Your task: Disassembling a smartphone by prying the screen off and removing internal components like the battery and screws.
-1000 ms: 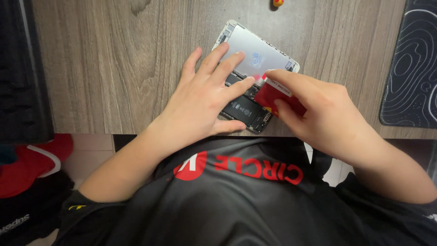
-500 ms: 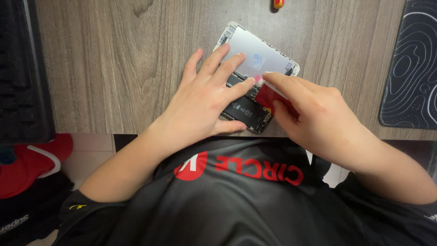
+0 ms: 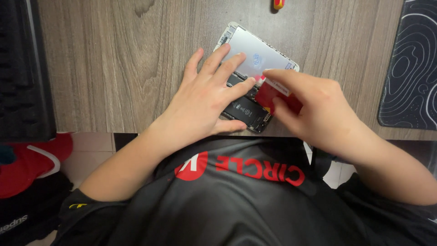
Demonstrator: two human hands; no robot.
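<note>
A: In the head view, what is each hand doing?

B: The left hand [image 3: 207, 98] lies flat and open, fingers spread, pressing down on an opened phone [image 3: 248, 107] whose black battery and inner parts show just under the fingertips. The right hand [image 3: 314, 107] is closed in a pinch on a red card [image 3: 268, 93], held between thumb and forefinger

A: Where does the phone sit?

B: On the wooden surface [image 3: 127, 68], close to its near edge, roughly in the middle of the picture. Its screen panel [image 3: 257, 52] is folded out toward the far side, silvery back face up, lying at a slant. The phone body is mostly covered by the left hand

A: And the card against the phone?

B: The card's edge meets the phone at the right side, about where body and screen panel join. Whether it is slid into a gap I cannot tell

A: What else is around?

B: A black mat with wavy pale lines [image 3: 412, 64] at the right, well apart from the phone. A small red and yellow object [image 3: 278, 3] at the far edge, cut off by the frame. A dark ribbed thing [image 3: 20, 68] on the left. Below the near edge, the person's black shirt [image 3: 236, 200] with red print, and something red [image 3: 34, 159] low at the left
</note>
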